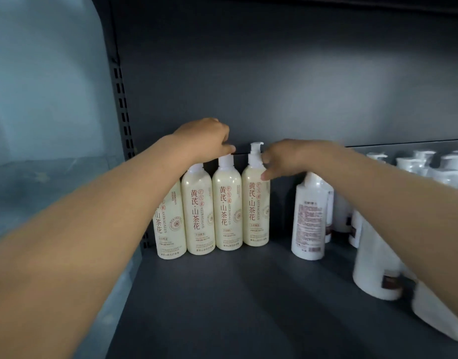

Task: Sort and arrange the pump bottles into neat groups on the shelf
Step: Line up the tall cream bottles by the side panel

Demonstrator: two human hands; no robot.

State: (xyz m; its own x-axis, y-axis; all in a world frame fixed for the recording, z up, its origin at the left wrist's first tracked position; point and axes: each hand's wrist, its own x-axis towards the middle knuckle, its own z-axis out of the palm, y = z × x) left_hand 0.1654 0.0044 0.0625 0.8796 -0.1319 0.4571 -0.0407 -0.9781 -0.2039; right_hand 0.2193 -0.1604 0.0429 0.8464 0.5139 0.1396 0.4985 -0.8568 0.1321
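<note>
Closest to my feed are both bare forearms, reaching in from the bottom corners over the dark grey shelf (248,294).

Down in the right corner there's a white bottle (440,314) partly cut off by the frame. Just behind it is a second white bottle (375,270) with a dark label. A bit further in stands a white bottle with its printed back label facing me (310,216), well apart from the cream ones.

The actual job is the row of four cream pump bottles, upright and side by side at the back left. The first cream bottle (169,234) is half hidden by the left arm, then come the second cream bottle (196,208), third cream bottle (226,203) and fourth cream bottle (256,203). All have red lettering facing out.

The left hand (207,139) sits on top of the row, fingers curled down round the pump top of the third one, so the pump head is hidden under it. The right hand (282,159) pinches the fourth at the neck, thumb on its shoulder.

Further right, a blurry cluster of white pump tops (424,161) sits along the back. Behind everything is the dark back panel (274,86), with a slotted upright (121,99) at its left edge.
</note>
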